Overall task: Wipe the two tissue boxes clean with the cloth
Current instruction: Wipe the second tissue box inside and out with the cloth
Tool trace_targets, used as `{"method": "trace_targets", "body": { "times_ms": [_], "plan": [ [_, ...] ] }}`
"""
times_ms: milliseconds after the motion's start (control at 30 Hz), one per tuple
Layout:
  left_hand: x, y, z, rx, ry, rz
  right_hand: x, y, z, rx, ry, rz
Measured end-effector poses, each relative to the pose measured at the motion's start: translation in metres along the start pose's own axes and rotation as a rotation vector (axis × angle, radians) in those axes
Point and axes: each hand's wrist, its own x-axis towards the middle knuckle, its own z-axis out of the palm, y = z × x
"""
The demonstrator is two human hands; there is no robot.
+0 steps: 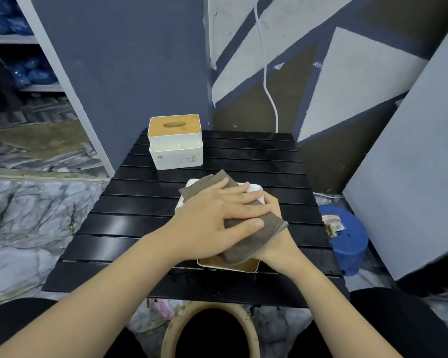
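Far tissue box (pixel 176 143), white, wooden lid, upright at 11 o'clock; near tissue box (pixel 254 189) on its side, centre; brown cloth (pixel 246 244) draped over it.

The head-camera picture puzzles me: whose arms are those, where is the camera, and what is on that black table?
There is no robot here. A person wears a camera on the head, looking forward and down, so you see their own two arms. On the black slatted table lie two white tissue boxes with wooden tops. The far tissue box stands upright, untouched, with brownish marks on its front. The near tissue box lies tipped over under the hands. The left hand presses a brown cloth flat onto it with straight fingers. The right hand reaches in from the side beneath the cloth and seems to steady the box; its fingers are mostly hidden. A blue tub sits on the floor at the right.
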Motion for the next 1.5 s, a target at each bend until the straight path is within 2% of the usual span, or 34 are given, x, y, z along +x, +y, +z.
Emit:
{"method": "trace_targets", "body": {
  "times_ms": [100, 233, 267, 300, 367, 533, 567, 600, 633, 700, 833, 933, 1100, 1267, 1333, 1400, 1500],
  "plan": [
    [0.009, 0.013, 0.010, 0.177, -0.060, -0.019, -0.001, -0.002, 0.004, -0.004, 0.006, 0.005],
    [0.025, 0.027, 0.019, 0.251, -0.090, -0.142, -0.002, 0.005, 0.005, 0.016, 0.028, 0.068],
    [0.029, 0.029, 0.020, 0.254, -0.096, -0.176, -0.004, 0.004, 0.005, 0.034, 0.023, 0.043],
    [0.032, 0.031, 0.020, 0.258, -0.102, -0.210, -0.006, 0.003, 0.003, -0.090, 0.042, -0.019],
    [0.037, 0.034, 0.021, 0.267, -0.107, -0.276, -0.011, 0.002, 0.003, -0.154, 0.075, -0.067],
    [0.051, 0.038, 0.022, 0.262, -0.104, -0.438, -0.015, -0.003, 0.007, 0.037, 0.078, 0.062],
    [0.053, 0.038, 0.021, 0.251, -0.103, -0.472, -0.015, -0.001, 0.007, 0.105, 0.031, 0.094],
    [0.055, 0.036, 0.020, 0.248, -0.100, -0.509, -0.015, 0.000, 0.007, 0.082, 0.021, 0.025],
    [0.057, 0.034, 0.018, 0.255, -0.094, -0.552, -0.014, 0.000, 0.005, -0.065, 0.053, -0.051],
    [0.061, 0.026, 0.013, 0.277, -0.072, -0.642, -0.014, 0.010, 0.003, 0.007, 0.027, -0.015],
    [0.057, 0.011, 0.002, 0.288, 0.000, -0.795, -0.013, 0.008, 0.008, 0.063, 0.082, 0.025],
    [0.044, -0.002, -0.008, 0.148, 0.090, -0.856, -0.012, 0.007, 0.010, 0.067, 0.094, 0.043],
    [0.020, -0.025, -0.017, -0.183, 0.381, -0.900, -0.013, 0.001, 0.011, 0.047, 0.090, 0.065],
    [0.002, -0.013, -0.009, -0.298, 0.569, -0.862, -0.014, 0.001, 0.013, 0.070, 0.088, 0.045],
    [-0.005, -0.004, -0.002, -0.204, 0.501, -0.837, -0.012, 0.004, 0.012, 0.063, 0.083, 0.040],
    [-0.011, 0.009, 0.012, 0.069, 0.361, -0.796, -0.011, 0.006, 0.012, 0.067, 0.080, 0.041],
    [-0.006, 0.041, 0.035, 0.372, 0.263, -0.567, -0.012, 0.007, 0.012, 0.092, 0.072, 0.049]
  ]
}}
